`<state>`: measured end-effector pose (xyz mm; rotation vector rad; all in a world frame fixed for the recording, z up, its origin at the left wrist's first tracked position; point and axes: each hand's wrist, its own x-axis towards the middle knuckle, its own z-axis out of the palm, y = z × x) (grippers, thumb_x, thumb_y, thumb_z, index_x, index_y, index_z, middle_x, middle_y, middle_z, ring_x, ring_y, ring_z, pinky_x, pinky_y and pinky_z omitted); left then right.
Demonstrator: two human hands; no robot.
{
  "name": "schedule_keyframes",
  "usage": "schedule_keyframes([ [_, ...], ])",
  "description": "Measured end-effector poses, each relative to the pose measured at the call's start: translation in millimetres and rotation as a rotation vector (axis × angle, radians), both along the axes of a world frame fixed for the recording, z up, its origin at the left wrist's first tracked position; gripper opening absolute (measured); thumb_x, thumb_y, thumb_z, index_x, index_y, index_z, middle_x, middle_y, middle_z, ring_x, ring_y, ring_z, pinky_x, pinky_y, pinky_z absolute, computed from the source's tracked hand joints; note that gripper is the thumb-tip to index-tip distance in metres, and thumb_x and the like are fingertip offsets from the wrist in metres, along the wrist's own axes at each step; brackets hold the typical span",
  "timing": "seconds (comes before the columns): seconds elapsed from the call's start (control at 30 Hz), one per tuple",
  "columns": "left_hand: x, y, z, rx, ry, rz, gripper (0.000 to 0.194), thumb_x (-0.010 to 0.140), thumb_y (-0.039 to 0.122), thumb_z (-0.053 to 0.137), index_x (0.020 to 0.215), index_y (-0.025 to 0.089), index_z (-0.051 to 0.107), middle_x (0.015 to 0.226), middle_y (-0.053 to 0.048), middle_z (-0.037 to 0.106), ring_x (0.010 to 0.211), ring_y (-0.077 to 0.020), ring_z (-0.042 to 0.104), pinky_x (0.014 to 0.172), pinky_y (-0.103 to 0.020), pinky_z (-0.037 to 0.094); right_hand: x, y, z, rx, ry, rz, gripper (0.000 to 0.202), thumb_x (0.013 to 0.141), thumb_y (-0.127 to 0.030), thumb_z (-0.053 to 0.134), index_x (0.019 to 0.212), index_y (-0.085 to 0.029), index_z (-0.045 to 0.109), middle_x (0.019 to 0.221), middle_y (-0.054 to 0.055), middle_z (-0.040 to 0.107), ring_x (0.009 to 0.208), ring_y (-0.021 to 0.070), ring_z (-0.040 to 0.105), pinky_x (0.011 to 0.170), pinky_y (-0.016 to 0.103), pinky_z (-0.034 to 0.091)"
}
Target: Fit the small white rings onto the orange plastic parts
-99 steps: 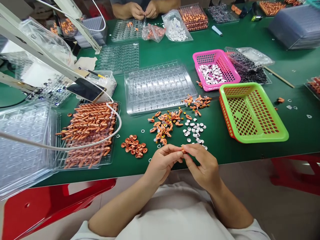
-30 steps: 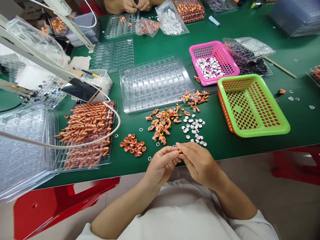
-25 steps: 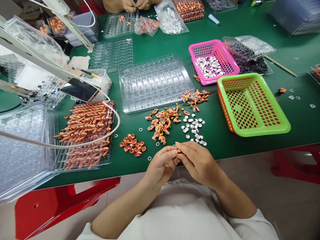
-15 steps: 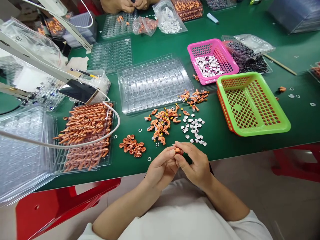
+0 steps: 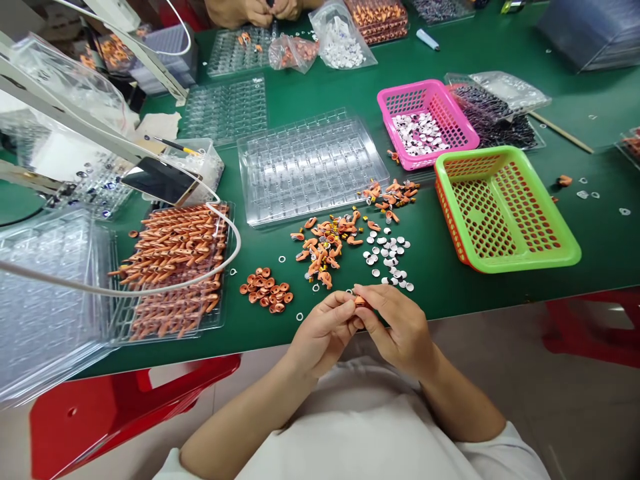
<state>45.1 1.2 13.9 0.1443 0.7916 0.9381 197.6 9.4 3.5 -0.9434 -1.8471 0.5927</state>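
Note:
Between the fingertips of my left hand (image 5: 327, 327) and my right hand (image 5: 395, 320) is a small orange-brown part (image 5: 360, 302). Both hands are closed in a pinch on it, at the table's near edge, and the fingers hide much of its shape. Just beyond them lie loose white caps with dark patches (image 5: 387, 250). A pile of small orange figure-like pieces with yellow bits (image 5: 325, 247) is a little further off. To the left sits a cluster of copper-coloured cup-shaped pieces (image 5: 266, 291).
A clear plastic tray (image 5: 310, 167) lies behind the piles. To the right stand a green basket (image 5: 550, 250) and a pink basket (image 5: 425, 162) with white caps. On the left, a tray of copper pieces (image 5: 175, 267) lies under a white cable (image 5: 235, 247). Across the table are a person's hands (image 5: 270, 10).
The small part stays between my fingertips while my fingers shift and turn slightly around it. My right hand has moved a little to the right. The piles look the same.

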Motion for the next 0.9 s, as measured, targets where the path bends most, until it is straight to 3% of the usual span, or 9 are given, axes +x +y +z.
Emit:
schedule_keyframes([
  [0.33,-8,5,-1.2,0.039,0.218,-0.019,0.015,0.069,0.019,0.085,0.077,0.011,0.075,0.073,-0.003,0.073,0.066,-0.0098,0.066,0.069,-0.020,0.053,9,3,5.6,0.117,-0.231,0.083,0.040,0.091,-0.006,0.053,0.131,-0.007,0.051,0.103,0.019,0.069,0.092,0.0268,0.064,0.075,0.043,0.058],
  [0.9,-9,6,-2.3,0.126,0.324,-0.059,0.015,0.066,0.023,0.086,0.072,0.015,0.075,0.066,-0.003,0.074,0.061,-0.0127,0.068,0.064,-0.023,0.054,19,9,13.1,-0.017,-0.257,0.188,0.027,0.095,-0.012,0.054,0.122,-0.007,0.057,0.097,0.015,0.070,0.087,0.0231,0.065,0.073,0.038,0.058],
])
